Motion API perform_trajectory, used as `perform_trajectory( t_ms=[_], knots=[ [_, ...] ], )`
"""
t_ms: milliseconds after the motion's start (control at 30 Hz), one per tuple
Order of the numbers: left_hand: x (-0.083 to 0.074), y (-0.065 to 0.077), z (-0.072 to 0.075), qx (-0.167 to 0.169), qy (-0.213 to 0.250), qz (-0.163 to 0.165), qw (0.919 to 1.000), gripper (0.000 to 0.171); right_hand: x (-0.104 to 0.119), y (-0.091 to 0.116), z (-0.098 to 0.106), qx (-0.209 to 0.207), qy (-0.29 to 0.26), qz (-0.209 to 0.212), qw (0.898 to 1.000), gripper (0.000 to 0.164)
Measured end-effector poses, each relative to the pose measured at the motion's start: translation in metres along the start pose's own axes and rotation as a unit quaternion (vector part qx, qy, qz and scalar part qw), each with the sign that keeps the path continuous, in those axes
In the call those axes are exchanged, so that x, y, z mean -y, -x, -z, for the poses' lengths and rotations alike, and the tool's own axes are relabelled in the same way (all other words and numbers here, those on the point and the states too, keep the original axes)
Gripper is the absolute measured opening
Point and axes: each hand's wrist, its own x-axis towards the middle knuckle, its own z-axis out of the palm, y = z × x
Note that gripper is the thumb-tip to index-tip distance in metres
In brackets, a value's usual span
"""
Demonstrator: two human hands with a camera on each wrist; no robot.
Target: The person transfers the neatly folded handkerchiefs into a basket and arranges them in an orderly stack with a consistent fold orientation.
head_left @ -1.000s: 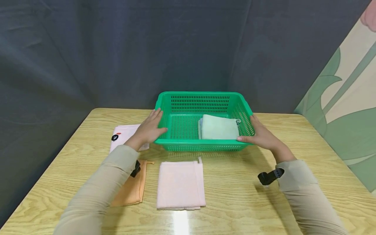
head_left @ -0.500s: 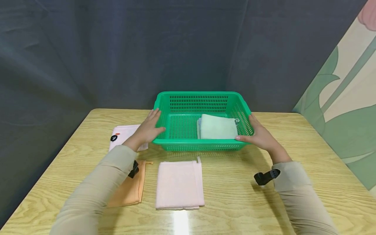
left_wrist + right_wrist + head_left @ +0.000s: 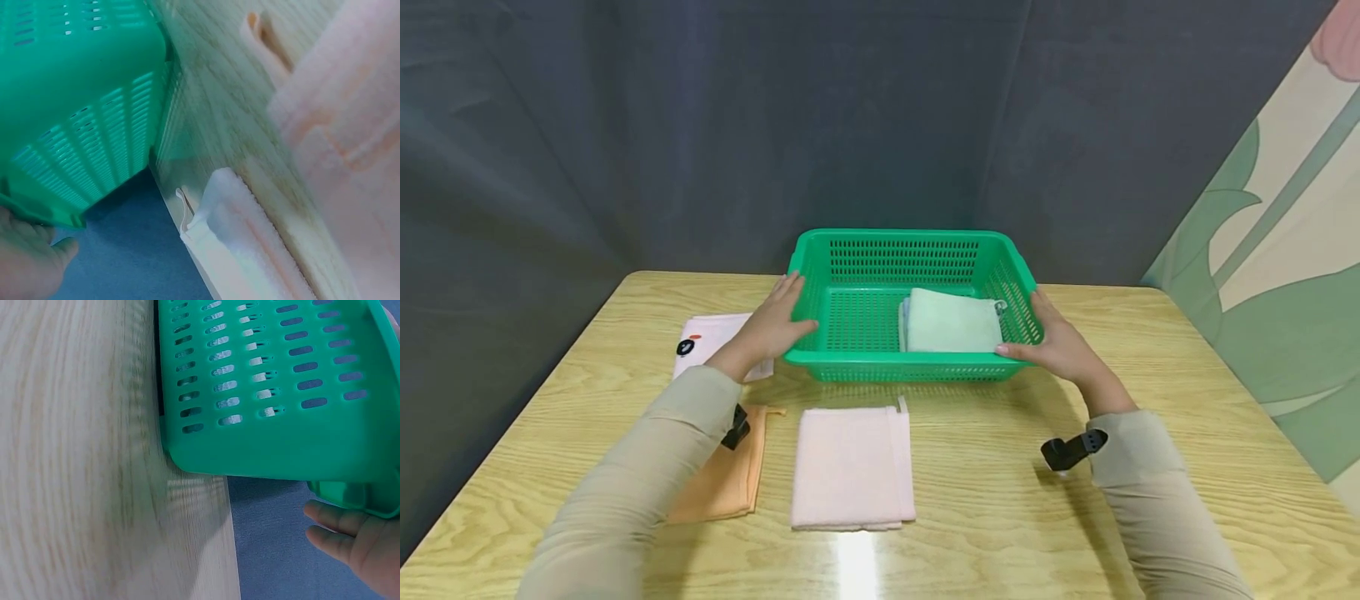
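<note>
The green basket (image 3: 895, 358) sits between the two hands at the far edge of the worktop (image 3: 985, 525), open top upward, long axis running left to right! At its left end, the left hand (image 3: 766, 329) grasps the rim, thumb laid over the inside. At its right end, the right hand (image 3: 1062, 343) grips too, thumb across the near rim, fingers outside. Both arms stretch forward, angling inward. A pale green cloth (image 3: 953, 322) lies folded in the basket's right half.
</note>
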Motion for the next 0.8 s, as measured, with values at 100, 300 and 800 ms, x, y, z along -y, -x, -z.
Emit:
perform_trajectory(
  t_ms=[100, 300, 800],
  knots=[
    [0.0001, 0.0002, 0.0013, 0.004, 0.008, -0.004, 1.0000, 0.076, 0.0004, 0.0003, 0.0000, -0.002, -0.003, -0.001, 1.000, 0.109],
    [0.0012, 0.0010, 0.0024, 0.006, 0.013, -0.005, 0.9999, 0.077, 0.0027, 0.0008, -0.0001, 0.000, 0.000, -0.005, 1.000, 0.109],
    [0.0017, 0.0058, 0.0066, -0.002, 0.044, 0.002, 0.9990, 0.076, 0.0031, 0.0011, -0.0007, -0.005, 0.012, -0.008, 1.000, 0.109]
  ],
)
